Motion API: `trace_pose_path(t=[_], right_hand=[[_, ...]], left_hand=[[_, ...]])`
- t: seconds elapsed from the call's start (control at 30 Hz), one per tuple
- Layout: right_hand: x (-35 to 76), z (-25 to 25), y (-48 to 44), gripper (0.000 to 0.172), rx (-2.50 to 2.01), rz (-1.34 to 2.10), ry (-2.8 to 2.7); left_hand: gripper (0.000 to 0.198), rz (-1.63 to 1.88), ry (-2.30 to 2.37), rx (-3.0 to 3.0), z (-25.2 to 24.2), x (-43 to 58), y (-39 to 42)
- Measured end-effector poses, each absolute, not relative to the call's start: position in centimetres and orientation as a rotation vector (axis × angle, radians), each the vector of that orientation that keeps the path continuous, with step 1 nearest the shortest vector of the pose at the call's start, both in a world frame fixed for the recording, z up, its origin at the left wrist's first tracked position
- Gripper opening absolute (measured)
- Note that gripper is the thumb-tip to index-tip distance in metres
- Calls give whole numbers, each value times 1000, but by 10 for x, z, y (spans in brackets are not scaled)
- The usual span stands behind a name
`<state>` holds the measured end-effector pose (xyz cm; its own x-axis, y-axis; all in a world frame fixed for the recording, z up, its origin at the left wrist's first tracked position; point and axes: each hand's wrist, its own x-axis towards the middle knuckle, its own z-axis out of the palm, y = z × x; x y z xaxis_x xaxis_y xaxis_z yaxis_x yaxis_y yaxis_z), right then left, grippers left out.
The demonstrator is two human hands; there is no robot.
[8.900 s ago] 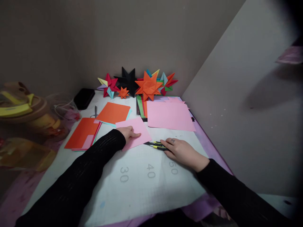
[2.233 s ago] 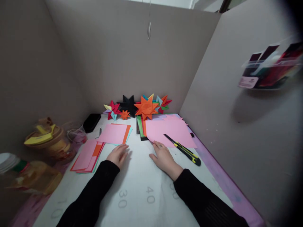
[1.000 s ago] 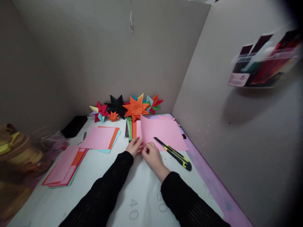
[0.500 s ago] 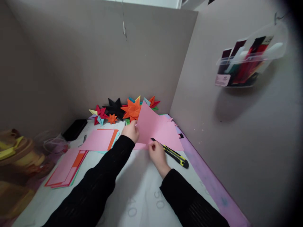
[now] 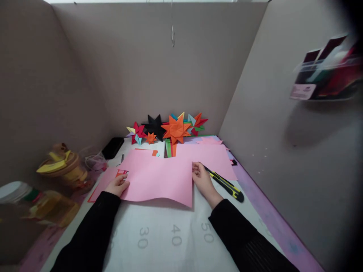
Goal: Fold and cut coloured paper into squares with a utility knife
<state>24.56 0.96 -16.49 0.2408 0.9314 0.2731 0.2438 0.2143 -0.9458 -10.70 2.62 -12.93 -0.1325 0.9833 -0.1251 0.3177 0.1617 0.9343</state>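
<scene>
A large pink paper sheet (image 5: 159,179) lies slightly bowed over the white gridded cutting mat (image 5: 170,234). My left hand (image 5: 119,185) pinches its left edge and my right hand (image 5: 202,178) grips its right edge. Just right of my right hand lies a black and yellow utility knife (image 5: 225,183). More pink sheets (image 5: 212,158) sit behind that hand, on a stack of coloured paper.
Folded paper stars (image 5: 170,128) lean on the back wall. An orange and pink paper stack (image 5: 103,181) lies at the left, near a black case (image 5: 112,147), a pen (image 5: 121,158) and a yellow-lidded jar (image 5: 61,170). A clear holder (image 5: 326,75) hangs on the right partition.
The pink sheet, lifted off the back stack with both hands half a second ago, has come down onto the mat in front of me. My hands have moved apart to its two side edges.
</scene>
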Motion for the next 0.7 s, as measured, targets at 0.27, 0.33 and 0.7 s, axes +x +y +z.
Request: trace_pose_path(t=[0.27, 0.33, 0.7], right_hand=[[238, -159, 2, 50, -1095, 952, -1372], [237, -160, 1, 51, -1120, 916, -1457], [228, -138, -20, 15, -898, 1004, -1922]], left_hand=[[45, 925, 1451, 1268, -134, -140, 38], [49, 909, 1401, 1194, -134, -146, 37], [57, 1167, 1295, 1000, -125, -136, 30]])
